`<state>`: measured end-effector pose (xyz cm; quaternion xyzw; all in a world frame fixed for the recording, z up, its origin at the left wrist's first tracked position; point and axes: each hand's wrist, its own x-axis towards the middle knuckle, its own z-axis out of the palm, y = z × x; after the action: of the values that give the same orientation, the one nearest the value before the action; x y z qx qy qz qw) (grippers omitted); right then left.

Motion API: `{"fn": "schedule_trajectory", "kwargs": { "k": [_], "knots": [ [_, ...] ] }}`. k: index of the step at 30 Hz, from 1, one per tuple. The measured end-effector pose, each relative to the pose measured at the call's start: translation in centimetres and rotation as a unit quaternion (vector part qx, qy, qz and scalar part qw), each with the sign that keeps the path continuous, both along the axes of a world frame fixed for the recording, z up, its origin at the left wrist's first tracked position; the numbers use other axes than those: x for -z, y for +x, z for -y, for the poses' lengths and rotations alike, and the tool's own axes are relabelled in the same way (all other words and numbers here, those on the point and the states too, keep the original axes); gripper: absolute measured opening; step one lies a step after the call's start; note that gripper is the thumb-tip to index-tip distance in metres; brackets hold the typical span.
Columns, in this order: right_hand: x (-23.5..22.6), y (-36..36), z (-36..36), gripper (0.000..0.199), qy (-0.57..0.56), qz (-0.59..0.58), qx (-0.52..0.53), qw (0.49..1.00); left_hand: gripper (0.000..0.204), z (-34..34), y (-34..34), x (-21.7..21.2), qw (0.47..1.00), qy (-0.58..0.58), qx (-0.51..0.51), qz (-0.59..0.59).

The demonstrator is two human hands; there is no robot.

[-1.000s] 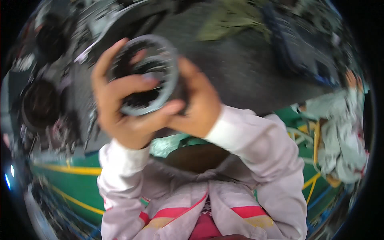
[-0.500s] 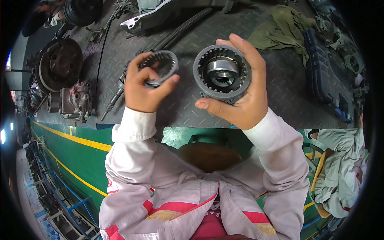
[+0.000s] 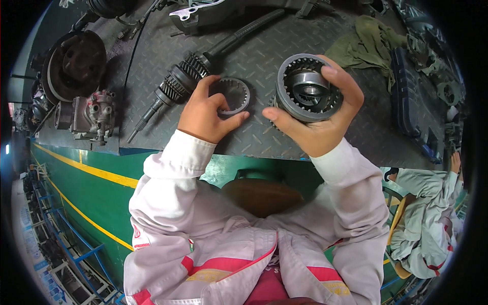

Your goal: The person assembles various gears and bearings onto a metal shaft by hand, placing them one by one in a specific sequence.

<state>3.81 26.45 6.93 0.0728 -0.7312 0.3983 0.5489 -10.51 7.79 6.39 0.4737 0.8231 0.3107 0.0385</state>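
A toothed hub is gripped upright in the right hand, bore turned up for viewing. A thin ring is pinched flat on the checkered bench by the left hand, beside a splined shaft.

I see a steel hub gear, its inner ring polished bright, its teeth dull grey. The toothed ring looks matt metal. The worktop is dark, rough tread plate; near its far edge lies a crumpled olive cloth rag.
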Motion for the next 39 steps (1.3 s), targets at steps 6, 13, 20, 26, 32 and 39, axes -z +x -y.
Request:
{"fn": "schedule_trajectory", "kwargs": {
  "k": [6, 13, 20, 26, 32, 39],
  "knots": [
    [0.3, -0.7, -0.2, 0.087, 0.044, -0.015, 0.058, 0.997, 0.039, -0.1, 0.5, 0.6, 0.998, -0.055, -0.007, -0.024],
    [0.0, -0.8, -0.5, 0.087, -0.014, -0.025, 0.063, 0.998, 0.045, -0.3, 1.2, 0.5, 0.998, -0.029, -0.003, -0.063],
    [-0.4, -0.7, -0.3, 0.085, -0.075, 0.004, 0.092, 0.993, 0.119, -3.4, 2.7, -0.9, 0.968, 0.201, 0.148, 0.035],
    [-0.7, -0.1, -0.6, 0.081, -0.079, 0.008, 0.101, 0.992, 0.124, -7.4, 4.4, -0.3, 0.936, 0.204, 0.197, 0.208],
    [-1.3, -0.1, -1.0, 0.072, -0.289, -0.021, 0.021, 0.957, 0.108, -8.6, 5.1, 0.0, 0.938, 0.205, 0.211, 0.18],
    [-2.0, -1.2, -1.9, 0.064, -0.553, -0.047, 0.003, 0.832, 0.094, -9.8, 4.3, 0.4, 0.949, 0.182, 0.184, 0.177]
  ]
}}
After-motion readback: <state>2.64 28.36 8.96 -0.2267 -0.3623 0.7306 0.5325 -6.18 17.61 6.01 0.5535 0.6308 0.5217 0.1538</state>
